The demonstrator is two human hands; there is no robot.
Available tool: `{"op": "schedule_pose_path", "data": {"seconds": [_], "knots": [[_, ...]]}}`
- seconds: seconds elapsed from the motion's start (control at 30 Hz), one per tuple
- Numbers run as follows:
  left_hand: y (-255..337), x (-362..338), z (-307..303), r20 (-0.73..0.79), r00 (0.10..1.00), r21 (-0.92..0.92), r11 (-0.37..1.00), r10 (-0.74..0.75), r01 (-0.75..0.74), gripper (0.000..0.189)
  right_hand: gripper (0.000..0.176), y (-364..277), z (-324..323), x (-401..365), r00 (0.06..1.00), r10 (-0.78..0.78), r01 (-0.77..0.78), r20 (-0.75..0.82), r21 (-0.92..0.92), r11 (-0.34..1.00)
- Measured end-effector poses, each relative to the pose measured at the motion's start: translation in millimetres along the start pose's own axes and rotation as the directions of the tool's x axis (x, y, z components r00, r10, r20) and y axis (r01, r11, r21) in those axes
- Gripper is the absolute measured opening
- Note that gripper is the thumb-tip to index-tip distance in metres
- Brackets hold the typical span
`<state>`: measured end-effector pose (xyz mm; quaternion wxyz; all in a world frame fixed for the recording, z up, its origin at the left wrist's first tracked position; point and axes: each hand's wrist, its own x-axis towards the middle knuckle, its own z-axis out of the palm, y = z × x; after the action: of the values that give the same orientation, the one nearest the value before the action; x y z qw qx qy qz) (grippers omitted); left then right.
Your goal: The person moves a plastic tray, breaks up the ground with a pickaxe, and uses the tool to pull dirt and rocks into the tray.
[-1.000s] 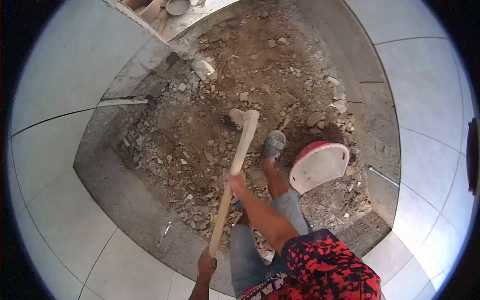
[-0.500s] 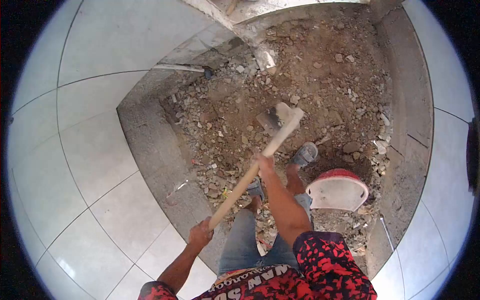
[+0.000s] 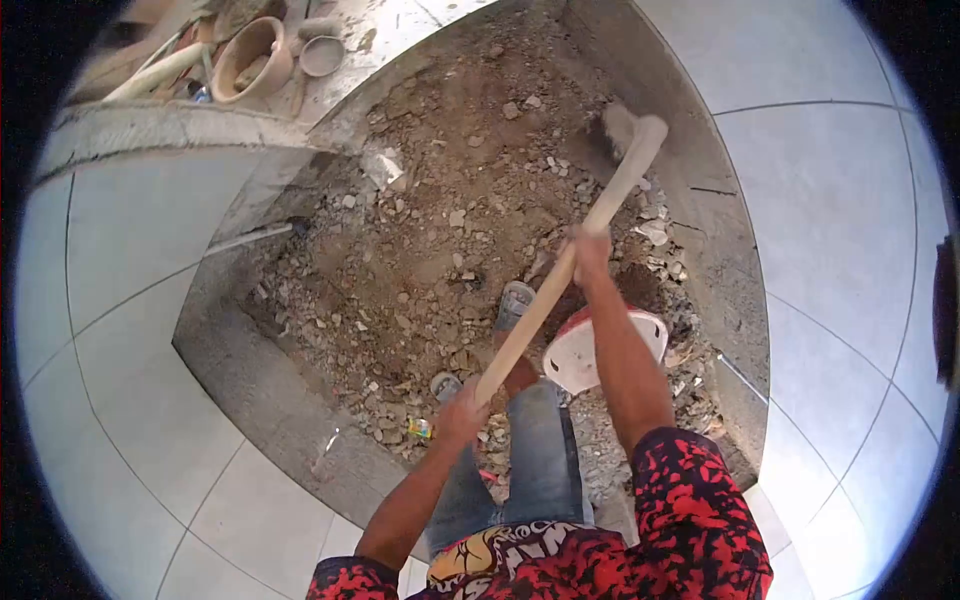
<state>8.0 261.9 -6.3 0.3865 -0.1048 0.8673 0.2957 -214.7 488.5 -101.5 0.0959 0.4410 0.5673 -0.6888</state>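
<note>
Both my hands grip the long wooden handle of a hoe [image 3: 540,315]. My left hand [image 3: 463,412] is wrapped round its lower end, close to my body. Further up the shaft, my right hand [image 3: 590,252] is closed on it. At the far end the hoe's blade [image 3: 618,128], partly behind the handle and blurred, is at the right side of the rubble and soil [image 3: 440,230]. A pale scoop-shaped bucket with a red outside [image 3: 575,366] lies tilted near my right foot, partly covered by my right forearm.
A rough concrete edge [image 3: 725,270] borders the pit, with pale floor tiles [image 3: 840,220] beyond. A pipe [image 3: 250,238] sticks out on the left; a thin rod [image 3: 742,380] lies at right. Beyond a ledge [image 3: 180,128] stand a round tub [image 3: 252,62] and a small bowl [image 3: 322,56].
The hoe has swung to the right and farther out, its blade now near the right concrete edge. Both hands moved with it. My view has turned right, bringing the tub into sight.
</note>
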Motion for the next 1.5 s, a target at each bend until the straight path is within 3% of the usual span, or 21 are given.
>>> {"op": "schedule_pose_path", "data": {"seconds": [0.07, 0.13, 0.17, 0.23, 0.37, 0.43, 0.47, 0.57, 0.7, 0.77, 0.87, 0.93, 1.07, 1.13, 1.17, 1.2, 1.23, 1.3, 1.4, 1.43, 1.5], "knots": [[17.3, 37.7, -1.8, 0.009, 1.000, 0.032, 0.999, 0.025, -0.025, 0.044, 0.016, -7.0, -1.1, 45.8, 0.995, -0.036, 0.027, -0.095, -0.100, 0.995], [32.1, 58.4, -4.0, -0.008, 0.998, -0.048, 0.997, 0.066, -0.067, 0.046, 0.028, 4.1, -8.8, 91.9, 0.998, -0.058, 0.046, -0.034, -0.289, 0.956], [40.1, 55.0, -3.5, 0.004, 0.998, -0.032, 0.997, 0.063, -0.063, 0.046, 0.028, 10.8, -7.5, 93.7, 0.998, -0.044, 0.030, -0.044, -0.277, 0.960], [54.2, 58.7, -8.2, 0.018, 0.999, -0.003, 0.999, 0.038, -0.037, 0.046, 0.042, 9.2, 4.5, 96.1, 0.964, -0.120, -0.036, -0.235, -0.567, 0.823], [45.7, 70.9, -15.2, 0.042, 0.993, 0.056, 0.992, 0.107, -0.109, 0.047, 0.050, -1.8, 3.6, 88.9, 0.985, -0.063, -0.023, -0.160, -0.482, 0.876], [51.1, 79.4, -34.3, 0.235, 0.972, -0.027, 1.000, 0.012, -0.005, 0.047, 0.041, -7.6, 12.5, 86.5, 0.981, -0.064, 0.005, -0.182, -0.304, 0.953], [46.9, 84.4, -36.1, 0.242, 0.970, -0.012, 1.000, 0.028, -0.026, 0.047, 0.041, -6.8, 13.1, 90.8, 0.977, -0.068, 0.008, -0.200, -0.287, 0.958], [24.8, 88.4, -45.0, 0.221, 0.966, -0.034, 0.991, 0.130, -0.126, 0.048, 0.028, 24.8, 11.2, 105.9, 0.978, -0.094, 0.033, -0.184, -0.308, 0.951], [-34.9, 83.7, -73.6, 0.365, 0.915, 0.096, 0.971, 0.170, -0.218, 0.051, 0.021, 114.9, 0.8, 101.2, 0.964, -0.075, 0.016, -0.256, -0.225, 0.974], [-82.6, 74.0, -102.5, 0.449, 0.871, 0.166, 0.938, 0.202, -0.303, 0.052, 0.020, 186.3, 3.0, 76.0, 0.935, -0.095, 0.056, -0.342, -0.122, 0.991], [-153.7, 66.6, -166.8, 0.616, 0.782, 0.261, 0.911, 0.097, -0.319, 0.053, 0.017, 256.0, 63.3, -11.4, 0.770, -0.167, 0.039, -0.616, -0.215, 0.976], [-182.3, 78.0, -189.4, 0.636, 0.766, 0.311, 0.878, 0.093, -0.364, 0.054, 0.017, 211.1, 102.6, -64.8, 0.824, 0.041, 0.039, -0.565, 0.128, 0.991], [-223.6, 34.7, -221.0, 0.616, 0.757, 0.197, 0.887, 0.220, -0.418, 0.052, 0.026, 250.2, 113.8, -107.3, 0.888, 0.226, -0.227, -0.402, 0.044, 0.973], [-240.9, 7.0, -254.0, 0.600, 0.775, 0.303, 0.839, 0.201, -0.452, 0.045, 0.020, 288.7, 150.2, -154.8, 0.826, 0.224, -0.165, -0.517, 0.158, 0.974], [-238.6, -0.8, -271.1, 0.633, 0.773, 0.402, 0.836, 0.041, -0.373, 0.042, 0.020, 326.6, 161.9, -158.8, 0.817, 0.217, -0.118, -0.535, 0.213, 0.970], [-240.6, -7.0, -284.8, 0.649, 0.751, 0.503, 0.810, -0.125, -0.300, 0.040, 0.017, 343.8, 178.4, -173.5, 0.824, 0.285, -0.207, -0.490, 0.208, 0.956], [-256.6, -14.5, -293.8, 0.632, 0.768, 0.502, 0.809, -0.102, -0.306, 0.038, 0.013, 320.4, 201.7, -208.5, 0.852, 0.340, -0.141, -0.398, 0.450, 0.882], [-306.1, -32.2, -316.0, 0.616, 0.782, 0.544, 0.768, -0.094, -0.337, 0.035, 0.014, 373.4, 226.6, -227.5, 0.858, 0.290, -0.193, -0.425, 0.255, 0.947], [-314.1, -34.1, -316.0, 0.594, 0.800, 0.577, 0.740, -0.089, -0.346, 0.033, 0.028, 301.8, 246.7, -259.1, 0.821, 0.364, -0.166, -0.440, 0.426, 0.889], [-310.0, -34.8, -313.5, 0.584, 0.807, 0.569, 0.752, -0.085, -0.332, 0.033, 0.035, 282.6, 235.1, -254.9, 0.883, 0.320, -0.110, -0.342, 0.511, 0.852], [-314.4, -9.1, -273.6, 0.584, 0.809, 0.500, 0.756, 0.067, -0.423, 0.039, 0.054, 252.4, 200.2, -218.5, 0.913, 0.179, -0.032, -0.367, 0.373, 0.927]]}}
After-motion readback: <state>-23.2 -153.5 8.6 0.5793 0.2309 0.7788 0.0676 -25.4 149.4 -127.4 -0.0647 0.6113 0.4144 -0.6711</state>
